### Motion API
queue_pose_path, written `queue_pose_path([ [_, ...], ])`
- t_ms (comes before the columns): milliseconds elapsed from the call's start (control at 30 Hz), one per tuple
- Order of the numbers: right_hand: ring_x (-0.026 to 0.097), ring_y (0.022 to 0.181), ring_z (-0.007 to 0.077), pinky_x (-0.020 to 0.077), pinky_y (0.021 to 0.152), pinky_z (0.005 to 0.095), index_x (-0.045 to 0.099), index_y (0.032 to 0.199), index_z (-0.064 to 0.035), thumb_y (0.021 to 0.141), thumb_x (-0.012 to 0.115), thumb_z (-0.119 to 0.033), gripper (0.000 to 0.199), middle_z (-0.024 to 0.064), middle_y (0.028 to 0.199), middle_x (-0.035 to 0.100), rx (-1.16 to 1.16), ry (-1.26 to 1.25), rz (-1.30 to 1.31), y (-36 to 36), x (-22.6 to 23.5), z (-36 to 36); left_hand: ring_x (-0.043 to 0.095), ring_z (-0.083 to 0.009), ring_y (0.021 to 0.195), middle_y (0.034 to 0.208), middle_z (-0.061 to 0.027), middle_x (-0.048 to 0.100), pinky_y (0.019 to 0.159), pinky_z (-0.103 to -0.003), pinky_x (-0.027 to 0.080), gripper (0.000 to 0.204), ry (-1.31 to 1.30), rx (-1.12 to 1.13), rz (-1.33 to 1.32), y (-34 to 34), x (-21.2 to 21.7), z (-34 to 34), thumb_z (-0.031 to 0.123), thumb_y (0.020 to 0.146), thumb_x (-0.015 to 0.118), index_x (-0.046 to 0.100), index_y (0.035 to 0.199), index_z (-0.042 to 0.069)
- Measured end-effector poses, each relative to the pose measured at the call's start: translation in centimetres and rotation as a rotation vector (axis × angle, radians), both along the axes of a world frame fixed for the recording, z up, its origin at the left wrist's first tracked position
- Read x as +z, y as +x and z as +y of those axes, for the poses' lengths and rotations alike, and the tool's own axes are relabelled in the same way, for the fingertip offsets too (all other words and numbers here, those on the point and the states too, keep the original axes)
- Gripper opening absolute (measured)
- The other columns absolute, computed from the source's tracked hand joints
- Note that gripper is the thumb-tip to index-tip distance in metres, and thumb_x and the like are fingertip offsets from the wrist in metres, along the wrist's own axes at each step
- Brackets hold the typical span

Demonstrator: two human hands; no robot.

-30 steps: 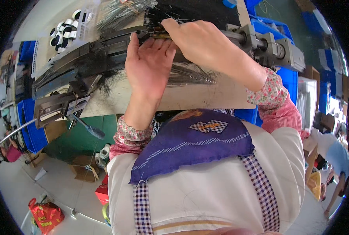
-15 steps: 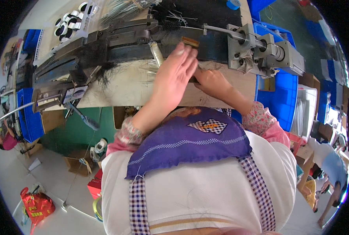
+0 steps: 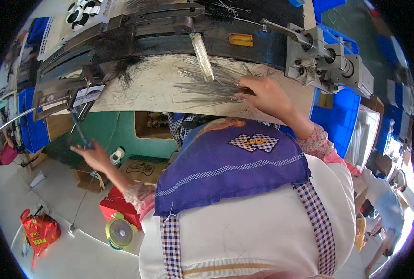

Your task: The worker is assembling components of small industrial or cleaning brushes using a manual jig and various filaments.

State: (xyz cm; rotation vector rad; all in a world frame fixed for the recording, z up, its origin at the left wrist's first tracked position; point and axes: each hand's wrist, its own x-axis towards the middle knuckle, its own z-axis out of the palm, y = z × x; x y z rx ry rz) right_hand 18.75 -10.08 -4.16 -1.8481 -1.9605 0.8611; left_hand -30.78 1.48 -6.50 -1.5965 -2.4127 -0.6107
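Note:
Out to the left, below the bench edge, my left hand (image 3: 95, 156) has its fingers stretched out and apart, with the palm against the blue-grey grip of a lever (image 3: 79, 128) on the machine. My right hand (image 3: 270, 97) is over the front of the bench, fingers closed on the ends of a loose bunch of thin metal wires (image 3: 202, 90). Above the wires, a lever wrapped in pale tape (image 3: 202, 56) sticks out from the machine rail (image 3: 146, 39). A black twisted-wire brush (image 3: 221, 13) is stretched in line with the motor-driven spindle (image 3: 286, 31).
A small yellow block (image 3: 241, 40) lies on the dark machine bed. Black bristles (image 3: 128, 69) litter the wooden bench (image 3: 146, 95). Blue bins (image 3: 339, 116) stand at the right. A red box (image 3: 118, 207) and a small green fan (image 3: 119, 232) are on the floor at left.
My left hand has left my right hand and the yellow block, swinging down and left to the lever grip. My right hand stays by the wires, which are now uncovered. The whole view has shifted.

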Motion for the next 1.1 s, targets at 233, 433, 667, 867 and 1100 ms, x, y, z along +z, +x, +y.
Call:
queue_pose_path([
  [233,0.061,0.081,0.0345,0.0489,0.067,0.0432,0.053,0.091,-0.0079,0.083,0.063,-0.019,0.017,0.0142,0.086,0.060,-0.035,0.201,-0.047,1.9,1.2,-1.6,0.065,-0.0340,0.098,0.106,-0.0218,0.066,0.079,-0.041,0.052,0.077,-0.092,0.066,-0.314,2.2,0.5,-0.5,0.025,0.082,0.068,0.029,0.144,-0.001],
  [433,0.057,0.063,0.0329,0.0455,0.057,0.0389,0.058,0.085,-0.0037,0.069,0.066,-0.004,0.018,0.0134,0.070,0.057,-0.008,0.107,-0.048,5.9,8.8,-1.3,0.037,-0.0374,0.132,0.141,-0.0200,0.041,0.107,-0.044,0.031,0.074,0.092,-0.729,-0.236,17.8,6.8,-0.6,0.024,0.083,0.068,0.032,0.142,-0.002],
  [667,0.058,0.070,0.0317,0.0469,0.061,0.0363,0.058,0.083,-0.0021,0.067,0.063,-0.001,0.016,0.0126,0.082,0.058,0.333,0.464,0.014,2.7,16.0,3.2,0.057,-0.0271,0.103,0.110,-0.0166,0.059,0.094,-0.040,0.044,0.039,-0.792,-1.526,-0.834,31.8,12.5,-2.2,0.024,0.088,0.063,0.052,0.118,0.001],
  [867,0.066,0.076,0.0241,0.0525,0.065,0.0322,0.066,0.097,-0.0046,0.082,0.062,-0.007,0.015,0.0147,0.084,0.064,0.004,0.531,-0.060,6.9,13.5,5.2,0.060,-0.0130,0.082,0.079,-0.0028,0.055,0.072,-0.026,0.050,0.020,-0.598,-1.095,-1.077,25.6,6.8,-0.1,0.018,0.100,0.044,0.054,0.105,0.002],
  [1100,0.061,0.080,0.0282,0.0512,0.066,0.0389,0.058,0.086,-0.0062,0.076,0.059,-0.012,0.012,0.0080,0.086,0.057,0.122,0.758,-0.372,5.2,7.6,9.3,0.044,-0.0076,0.069,0.085,0.0017,0.046,0.051,-0.021,0.034,0.017,-0.689,-0.742,-1.640,32.3,8.7,-3.0,0.021,0.101,0.043,0.052,0.098,0.007],
])
